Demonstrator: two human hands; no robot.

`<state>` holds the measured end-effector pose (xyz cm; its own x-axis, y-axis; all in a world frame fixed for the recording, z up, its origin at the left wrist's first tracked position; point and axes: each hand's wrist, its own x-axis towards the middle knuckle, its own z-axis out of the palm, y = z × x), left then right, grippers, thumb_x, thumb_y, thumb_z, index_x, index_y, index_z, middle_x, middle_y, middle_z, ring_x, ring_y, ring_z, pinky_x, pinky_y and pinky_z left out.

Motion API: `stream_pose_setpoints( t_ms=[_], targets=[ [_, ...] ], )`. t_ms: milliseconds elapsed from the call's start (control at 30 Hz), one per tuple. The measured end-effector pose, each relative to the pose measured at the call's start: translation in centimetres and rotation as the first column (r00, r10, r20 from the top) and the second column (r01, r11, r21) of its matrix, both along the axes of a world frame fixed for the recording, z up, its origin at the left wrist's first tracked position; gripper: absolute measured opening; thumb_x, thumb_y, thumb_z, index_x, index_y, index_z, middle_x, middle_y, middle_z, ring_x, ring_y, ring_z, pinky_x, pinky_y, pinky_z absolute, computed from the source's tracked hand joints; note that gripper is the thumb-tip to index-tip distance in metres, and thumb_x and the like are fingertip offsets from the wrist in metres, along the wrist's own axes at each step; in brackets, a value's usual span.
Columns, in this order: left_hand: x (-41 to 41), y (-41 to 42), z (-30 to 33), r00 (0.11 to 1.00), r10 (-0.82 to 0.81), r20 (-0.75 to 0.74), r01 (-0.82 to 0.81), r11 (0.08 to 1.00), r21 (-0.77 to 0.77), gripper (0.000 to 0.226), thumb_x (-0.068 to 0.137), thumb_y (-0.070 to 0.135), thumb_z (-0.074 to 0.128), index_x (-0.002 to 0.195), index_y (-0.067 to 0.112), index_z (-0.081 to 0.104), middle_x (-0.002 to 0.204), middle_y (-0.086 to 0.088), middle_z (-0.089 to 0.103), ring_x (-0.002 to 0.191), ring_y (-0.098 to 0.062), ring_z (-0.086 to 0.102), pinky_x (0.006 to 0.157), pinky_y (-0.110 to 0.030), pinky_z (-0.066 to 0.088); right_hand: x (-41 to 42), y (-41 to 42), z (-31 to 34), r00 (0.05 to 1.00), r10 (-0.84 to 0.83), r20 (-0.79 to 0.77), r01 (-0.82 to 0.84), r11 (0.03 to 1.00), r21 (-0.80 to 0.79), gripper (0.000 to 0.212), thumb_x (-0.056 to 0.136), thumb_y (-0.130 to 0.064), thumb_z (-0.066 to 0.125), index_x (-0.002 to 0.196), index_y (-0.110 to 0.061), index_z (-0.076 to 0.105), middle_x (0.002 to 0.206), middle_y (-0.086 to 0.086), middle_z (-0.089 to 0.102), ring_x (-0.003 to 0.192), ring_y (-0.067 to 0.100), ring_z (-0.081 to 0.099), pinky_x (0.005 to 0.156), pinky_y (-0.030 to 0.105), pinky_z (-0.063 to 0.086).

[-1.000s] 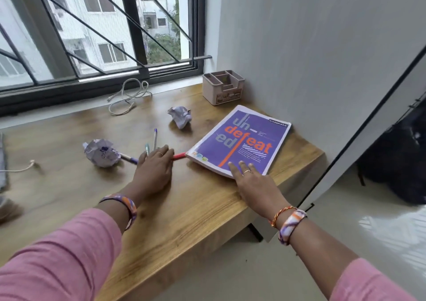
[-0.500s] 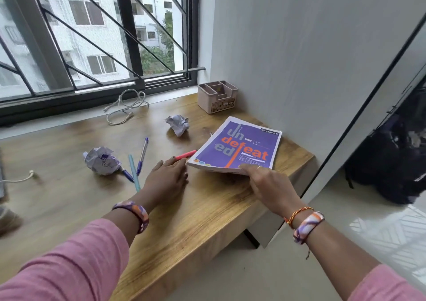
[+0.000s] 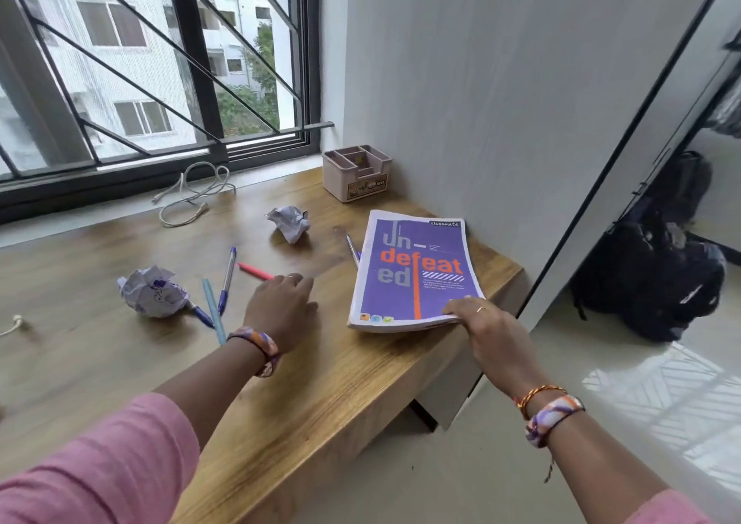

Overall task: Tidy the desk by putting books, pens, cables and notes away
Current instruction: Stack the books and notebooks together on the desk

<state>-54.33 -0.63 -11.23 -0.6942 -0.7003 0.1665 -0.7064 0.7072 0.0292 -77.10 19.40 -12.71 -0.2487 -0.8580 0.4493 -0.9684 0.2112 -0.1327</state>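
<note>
- At the right end of the bench (image 3: 328,383), close to the grey wall panel, the purple notebook (image 3: 413,271) lies flat with its long axis running away from the person, spine side toward the pens
- The right hand (image 3: 493,335) holds its near right corner, thumb on the cover and fingers (image 3: 461,308) curled under the edge, so this hand is plainly the nearer one for any lift
- The left hand (image 3: 280,311) rests on the wood just left of the notebook, fingers loosely bent and holding nothing, touching or nearly touching the red pen (image 3: 254,271)
- Further left lie a blue pen (image 3: 226,279), a pale teal pen (image 3: 212,311) and a crumpled note (image 3: 152,291); another pen (image 3: 353,251) pokes out beside the notebook's left edge
- A second paper ball (image 3: 290,223) sits near the middle, the white cable (image 3: 192,198) is coiled by the window, and the organiser (image 3: 357,176) stands in the far corner, just beyond the notebook's far end
- Judging by this, the notebook wants lifting toward the person first
</note>
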Motion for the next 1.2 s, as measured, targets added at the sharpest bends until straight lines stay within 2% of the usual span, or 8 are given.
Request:
stream_pose_setpoints(
  t_ms=[133, 333, 567, 767, 900, 967, 1067, 1200],
  targets=[
    [-3.4, 1.6, -0.1, 0.982, -0.163, 0.098, 0.144, 0.973, 0.179, 0.06, 0.093, 0.036, 0.043, 0.145, 0.018, 0.02, 0.156, -0.014, 0.01, 0.142, -0.029, 0.017, 0.113, -0.036, 0.019, -1.9, 1.1, -0.5, 0.988, -0.134, 0.08, 0.143, 0.982, -0.124, 0.045, 0.074, 0.015, 0.056, 0.102, -0.02, 0.06, 0.108, 0.004, 0.065, 0.112, 0.029, 0.057, 0.079, 0.042, 0.052],
    [-9.4, 1.5, -1.0, 0.967, -0.208, 0.147, 0.15, 0.932, 0.33, 0.08, 0.09, 0.055, 0.04, 0.149, 0.018, 0.0, 0.158, -0.006, -0.007, 0.145, -0.024, 0.0, 0.117, -0.044, 0.008, -4.9, 2.4, -1.6, 0.93, -0.259, 0.261, 0.298, 0.947, -0.123, 0.037, 0.083, 0.014, 0.045, 0.101, -0.014, 0.062, 0.123, 0.008, 0.061, 0.129, 0.026, 0.045, 0.08, 0.04, 0.048],
    [-10.2, -0.5, -2.3, 0.979, -0.174, 0.107, 0.154, 0.973, 0.171, 0.081, 0.086, 0.068, 0.024, 0.148, 0.018, 0.011, 0.157, 0.0, 0.012, 0.143, -0.022, 0.015, 0.115, -0.038, 0.011, -7.0, 0.7, -1.4, 0.911, -0.242, 0.334, 0.259, 0.966, -0.006, 0.041, 0.086, 0.011, 0.037, 0.109, -0.015, 0.058, 0.134, 0.008, 0.053, 0.136, 0.023, 0.036, 0.089, 0.037, 0.044],
    [-8.7, -1.5, -2.8, 0.972, 0.2, -0.125, -0.175, 0.967, 0.183, 0.055, 0.09, 0.041, 0.043, 0.128, 0.0, 0.043, 0.142, -0.02, 0.036, 0.135, -0.03, 0.025, 0.114, -0.035, 0.014, -7.2, -3.0, -1.5, 0.874, -0.216, 0.435, 0.121, 0.964, 0.237, 0.047, 0.086, 0.011, 0.031, 0.115, -0.019, 0.052, 0.143, 0.008, 0.04, 0.139, 0.029, 0.026, 0.11, 0.037, 0.022],
    [-8.8, -1.7, -3.3, 0.955, 0.249, -0.159, -0.223, 0.96, 0.169, 0.042, 0.09, 0.021, 0.038, 0.124, -0.001, 0.048, 0.141, -0.02, 0.041, 0.137, -0.03, 0.026, 0.117, -0.034, 0.009, -6.7, -5.8, 0.6, 0.88, -0.383, 0.282, 0.293, 0.903, 0.313, 0.039, 0.082, 0.006, 0.04, 0.105, -0.019, 0.056, 0.12, 0.005, 0.059, 0.121, 0.025, 0.047, 0.111, 0.041, 0.015],
    [-8.8, -1.7, -3.7, 0.946, 0.217, -0.241, -0.186, 0.972, 0.144, 0.035, 0.089, 0.012, 0.039, 0.116, -0.003, 0.056, 0.132, -0.022, 0.051, 0.13, -0.036, 0.037, 0.113, -0.039, 0.02, -6.0, -7.7, 1.7, 0.871, -0.44, 0.22, 0.38, 0.886, 0.266, 0.029, 0.087, -0.005, 0.043, 0.107, -0.02, 0.058, 0.115, 0.006, 0.062, 0.118, 0.026, 0.049, 0.109, 0.044, 0.024],
    [-8.8, -2.1, -4.3, 0.932, 0.158, -0.327, -0.136, 0.987, 0.09, 0.03, 0.084, 0.011, 0.045, 0.103, -0.002, 0.065, 0.112, -0.023, 0.065, 0.111, -0.04, 0.056, 0.099, -0.046, 0.04, -4.5, -10.5, 1.5, 0.876, -0.406, 0.26, 0.306, 0.885, 0.352, 0.041, 0.096, -0.033, 0.037, 0.136, -0.026, 0.039, 0.15, 0.006, 0.033, 0.142, 0.03, 0.015, 0.111, 0.062, 0.011],
    [-8.9, -2.0, -4.2, 0.952, 0.116, -0.284, -0.086, 0.99, 0.116, 0.039, 0.09, 0.02, 0.041, 0.123, 0.006, 0.057, 0.129, -0.014, 0.057, 0.126, -0.032, 0.047, 0.11, -0.043, 0.027, -3.5, -12.2, -0.7, 0.931, -0.331, 0.154, 0.207, 0.826, 0.525, 0.062, 0.091, -0.064, 0.017, 0.147, -0.042, 0.002, 0.159, -0.001, -0.004, 0.143, 0.033, -0.014, 0.098, 0.076, -0.007]
  ],
)
